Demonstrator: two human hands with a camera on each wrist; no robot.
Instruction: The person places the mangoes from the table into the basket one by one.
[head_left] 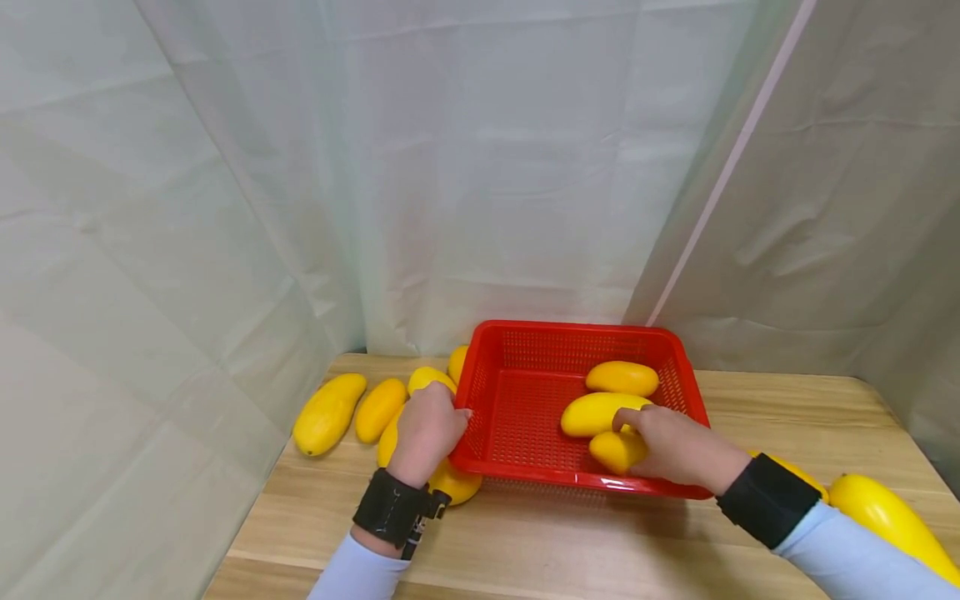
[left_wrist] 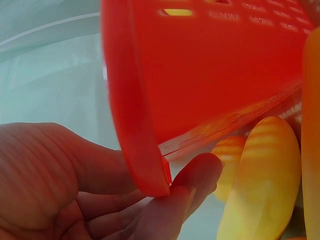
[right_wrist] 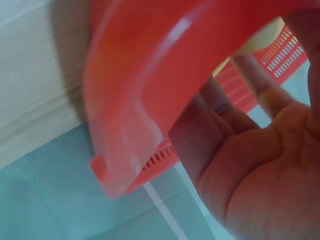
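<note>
Left grip [head_left: 426, 429] curls over the basket's [head_left: 480, 392] left rim, fingers [left_wrist: 197, 175] hooked on the wall's outside, as the left wrist view shows. Right grip [head_left: 675, 446] reaches over the front rim into the basket, fingers bent round a mango [head_left: 617, 450] at the front; the right wrist view shows the palm [right_wrist: 260, 170] and fingers just inside the rim, though how firmly they pinch the fruit I cannot tell.

Basket is red, slotted plastic, and sits mid-counter between the 2 hands. Inside lie 3 mangoes: the held one, a second [head_left: 596, 413] touching it just behind, a third [head_left: 622, 377] further back.

Left of the basket, more mangoes lie on the counter [head_left: 540, 542]: 1 large [head_left: 328, 413] near the curtain, 1 smaller [head_left: 378, 408] beside it, several packed against the basket wall under the left hand. At the right, another mango [head_left: 892, 517] lies beyond the right sleeve.

Counter is pale wood. Pale green cloth [head_left: 225, 208] hangs round it on 3 sides.
</note>
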